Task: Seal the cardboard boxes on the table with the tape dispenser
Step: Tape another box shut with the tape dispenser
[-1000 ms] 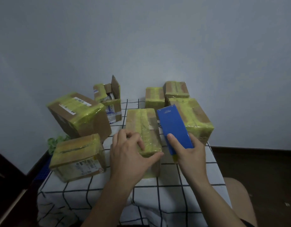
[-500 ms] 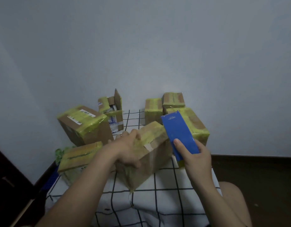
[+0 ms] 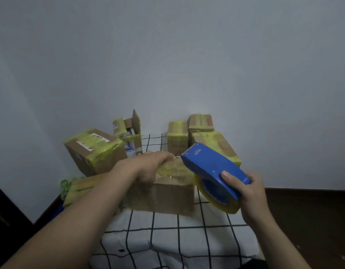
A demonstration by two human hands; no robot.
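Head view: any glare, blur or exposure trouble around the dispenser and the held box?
Head view: dim, flat light with a grey-blue cast and darker lower corners. It is soft overall, and the left hand on the box is slightly smeared. The dispenser in the right hand has a faint sheen, not blown out. The left box label is unreadable.

The left forearm point(image 3: 86, 210), at the near left corner of the table point(image 3: 167, 239), is bare right to the picture's edge. So is the right forearm point(image 3: 280, 241) at its near right corner. The left hand point(image 3: 148, 167) and right hand point(image 3: 251, 193) are bare too, the right showing one short, plain fingernail.
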